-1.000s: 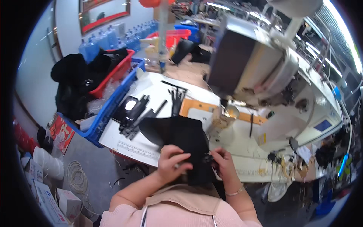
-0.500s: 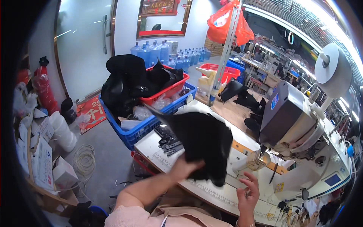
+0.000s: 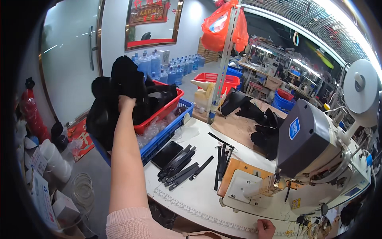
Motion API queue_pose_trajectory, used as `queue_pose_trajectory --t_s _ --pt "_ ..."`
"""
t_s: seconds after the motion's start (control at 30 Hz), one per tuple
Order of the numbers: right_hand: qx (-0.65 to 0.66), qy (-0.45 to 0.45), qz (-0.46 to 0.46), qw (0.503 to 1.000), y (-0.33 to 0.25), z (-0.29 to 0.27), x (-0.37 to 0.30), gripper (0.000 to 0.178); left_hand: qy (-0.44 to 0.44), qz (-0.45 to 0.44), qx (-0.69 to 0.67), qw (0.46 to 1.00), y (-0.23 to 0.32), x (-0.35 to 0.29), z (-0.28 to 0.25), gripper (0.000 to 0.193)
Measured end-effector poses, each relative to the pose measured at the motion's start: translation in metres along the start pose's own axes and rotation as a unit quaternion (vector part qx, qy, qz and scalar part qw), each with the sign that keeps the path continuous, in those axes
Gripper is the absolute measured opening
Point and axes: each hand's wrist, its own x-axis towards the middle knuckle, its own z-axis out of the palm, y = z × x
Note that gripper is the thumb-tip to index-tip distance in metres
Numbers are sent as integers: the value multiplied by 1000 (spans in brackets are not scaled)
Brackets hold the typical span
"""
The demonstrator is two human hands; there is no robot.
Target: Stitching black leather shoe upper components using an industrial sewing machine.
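My left hand (image 3: 126, 102) reaches out to the far left and is closed on a black piece (image 3: 128, 75), soft-looking, over the baskets. Its fingers are partly hidden by the dark material. Other black pieces (image 3: 161, 95) lie in the red basket (image 3: 159, 116), which rests in a larger blue basket (image 3: 149, 153). At the table's front edge my right hand (image 3: 266, 229) is low and curled closed; whether anything is in it is hidden. Between the hands, black straps (image 3: 179, 163) lie in a pile beside a dark phone (image 3: 167, 154) on the white table (image 3: 167, 201).
On the right stands a sewing machine (image 3: 304, 139) with a thread cone (image 3: 360, 81) above it. More black straps (image 3: 223, 159) lie by its bed. A metal post (image 3: 223, 67) with a red plastic bag (image 3: 223, 30) rises behind the table. Black pieces (image 3: 250, 109) lie on a brown board.
My left hand has carried the black piece from over the table to the baskets at the far left. My right hand has dropped to the table's front edge. The view has shifted.
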Motion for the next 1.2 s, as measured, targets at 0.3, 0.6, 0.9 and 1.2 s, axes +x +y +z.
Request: queue_pose_trajectory --t_s 0.3,0.6,0.9,1.2 --pt "-105 21 -76 991 16 5 22 27 203 445 185 852 23 -40 -30 50" --pt "-169 43 -106 979 20 5 18 21 -214 115 233 942 -39 -3 45 93" --pt "-141 44 -147 978 46 9 29 22 105 343 96 929 -9 -41 28 70" --pt "-79 140 -189 969 13 13 26 7 267 463 -114 838 55 -117 39 56"
